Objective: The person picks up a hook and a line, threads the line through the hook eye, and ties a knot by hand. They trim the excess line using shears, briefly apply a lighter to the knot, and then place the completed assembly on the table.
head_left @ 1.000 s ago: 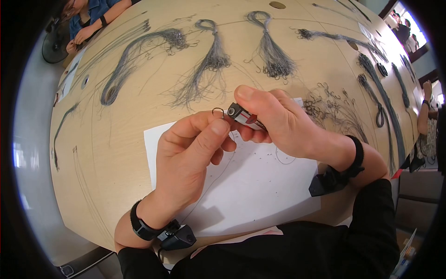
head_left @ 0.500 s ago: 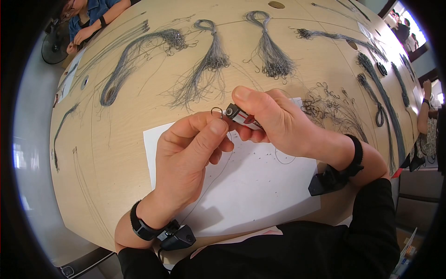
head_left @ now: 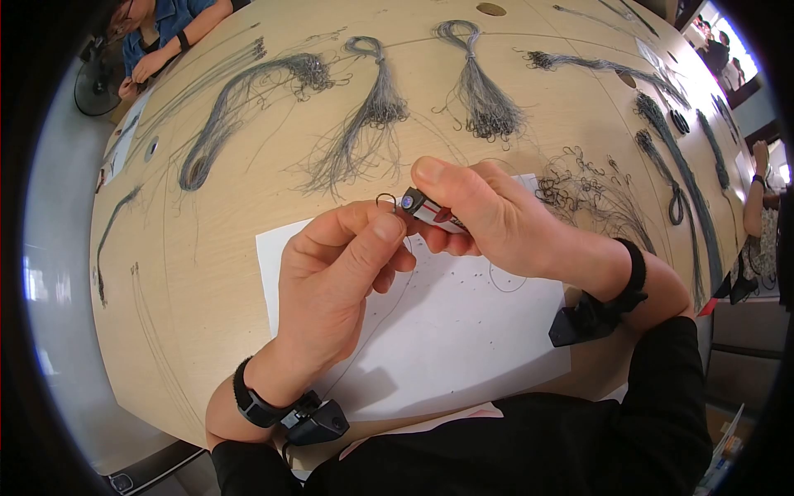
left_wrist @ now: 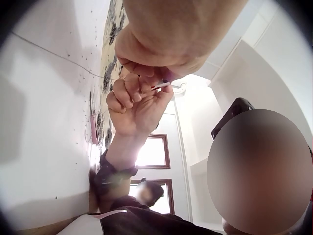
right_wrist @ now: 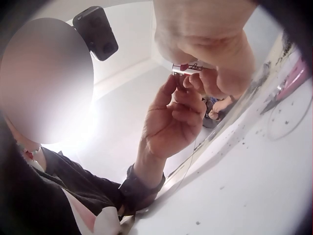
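Note:
In the head view my left hand (head_left: 331, 269) pinches a small dark hook (head_left: 385, 199) between thumb and index finger, its curve standing above the fingertips. A thin line (head_left: 389, 310) runs down from that hand over the white paper (head_left: 463, 355). My right hand (head_left: 513, 219) grips a small white lighter (head_left: 436, 213) with red marks. Its dark end points at the hook, close beside it, and shows a bluish spot. Red and dark print on the lighter (right_wrist: 195, 67) shows in the right wrist view. Whether the lighter touches the hook or line, I cannot tell.
Tied bundles of hooks and line (head_left: 488, 99) lie beyond my hands, with a loose pile of hooks (head_left: 579, 186) at right. A pink-handled tool (right_wrist: 296, 77) lies on the paper in the right wrist view. Another person's forearm (head_left: 178, 43) rests at the far left.
The lighter's dark end now shows a bluish spot that was not there before. Both hands have shifted very slightly left over the last second, keeping their holds.

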{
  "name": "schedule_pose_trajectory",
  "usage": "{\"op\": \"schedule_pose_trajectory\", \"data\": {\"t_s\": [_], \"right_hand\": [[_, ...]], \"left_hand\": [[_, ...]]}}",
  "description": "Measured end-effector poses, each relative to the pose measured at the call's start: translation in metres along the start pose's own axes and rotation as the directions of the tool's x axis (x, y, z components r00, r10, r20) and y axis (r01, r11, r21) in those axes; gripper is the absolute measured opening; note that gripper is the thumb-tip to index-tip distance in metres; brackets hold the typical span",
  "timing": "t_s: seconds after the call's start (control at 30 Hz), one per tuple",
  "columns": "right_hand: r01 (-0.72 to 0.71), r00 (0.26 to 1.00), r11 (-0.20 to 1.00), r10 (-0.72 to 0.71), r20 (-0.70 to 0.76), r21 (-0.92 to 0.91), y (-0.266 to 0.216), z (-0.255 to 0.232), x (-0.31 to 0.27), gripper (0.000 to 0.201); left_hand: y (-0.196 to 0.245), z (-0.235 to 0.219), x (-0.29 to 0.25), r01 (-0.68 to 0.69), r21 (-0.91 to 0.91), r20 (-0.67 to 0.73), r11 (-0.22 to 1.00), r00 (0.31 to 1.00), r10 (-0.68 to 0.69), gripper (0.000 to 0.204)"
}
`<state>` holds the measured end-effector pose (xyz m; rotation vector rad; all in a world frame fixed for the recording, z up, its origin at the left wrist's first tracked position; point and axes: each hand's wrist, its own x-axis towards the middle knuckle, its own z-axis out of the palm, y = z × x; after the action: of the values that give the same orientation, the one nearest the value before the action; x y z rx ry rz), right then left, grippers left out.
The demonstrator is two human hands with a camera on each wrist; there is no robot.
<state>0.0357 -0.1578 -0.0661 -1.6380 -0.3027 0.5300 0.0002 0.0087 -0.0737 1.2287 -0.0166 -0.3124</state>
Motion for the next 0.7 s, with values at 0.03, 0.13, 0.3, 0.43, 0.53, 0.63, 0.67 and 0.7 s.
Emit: {"op": "schedule_pose_trajectory", "data": {"t_s": [0.03,0.13,0.3,0.43,0.53,0.63,0.67,0.7], "right_hand": [[-0.01,1.0,1.0,0.01,-0.003,-0.013,0.0,0.0,0.0,0.062],[-0.007,1.0,1.0,0.007,-0.013,0.005,0.0,0.001,0.0,0.064],[0.026,0.999,1.0,-0.026,-0.037,0.014,-0.007,0.0,-0.003,0.061],[0.322,0.853,0.838,-0.459,-0.249,-0.441,0.008,-0.013,0.009,0.04],[0.206,0.772,0.562,-0.597,-0.221,-0.801,0.016,-0.03,0.019,0.024],[0.006,0.892,0.487,-0.398,-0.215,-0.874,0.019,-0.039,0.02,0.021],[0.007,0.892,0.487,-0.398,-0.215,-0.873,0.022,-0.04,0.021,0.021],[0.0,0.878,0.421,-0.434,-0.202,-0.907,0.028,-0.041,0.022,0.02]], "left_hand": [[0.0,0.0,0.0,0.0,-0.002,0.002,1.0,1.0,0.0,0.014],[0.0,-0.001,0.0,-0.001,0.005,0.01,1.0,1.0,0.001,0.014],[0.001,0.001,0.0,0.002,-0.002,-0.004,1.0,1.0,-0.002,0.013],[0.0,0.002,0.0,0.018,-0.096,-0.002,0.995,1.0,-0.018,0.013],[0.002,0.003,0.0,0.046,-0.058,-0.009,0.997,0.999,-0.047,0.011],[0.001,0.003,0.0,0.045,-0.084,0.009,0.995,0.999,-0.045,0.01],[0.001,0.003,0.0,0.045,-0.084,0.009,0.995,0.999,-0.045,0.01],[0.001,0.003,0.0,0.046,-0.084,0.015,0.995,0.999,-0.044,0.01]]}}
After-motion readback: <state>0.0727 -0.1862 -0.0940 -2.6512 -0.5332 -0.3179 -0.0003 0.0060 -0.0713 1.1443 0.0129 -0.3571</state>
